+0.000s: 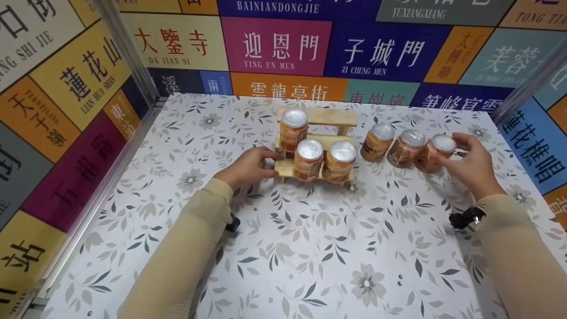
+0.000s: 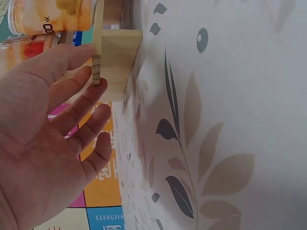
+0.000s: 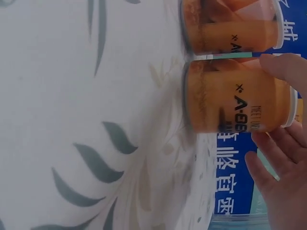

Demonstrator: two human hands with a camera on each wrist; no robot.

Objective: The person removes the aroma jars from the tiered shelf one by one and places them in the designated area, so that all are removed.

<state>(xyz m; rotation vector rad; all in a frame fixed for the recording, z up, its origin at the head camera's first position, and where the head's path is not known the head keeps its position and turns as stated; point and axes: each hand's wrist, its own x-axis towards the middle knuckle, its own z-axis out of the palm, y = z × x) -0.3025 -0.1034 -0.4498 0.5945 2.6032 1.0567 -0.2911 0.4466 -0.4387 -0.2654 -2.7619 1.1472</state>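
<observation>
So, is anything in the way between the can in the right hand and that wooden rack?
Yes, for a straight slide: the row's middle can and left can stand between the held can and the wooden rack. Nothing visible seems to block a path over them.

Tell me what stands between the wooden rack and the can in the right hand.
Two other cans, standing side by side on the patterned tabletop, between the wooden rack and the held can; the head view shows this.
</observation>
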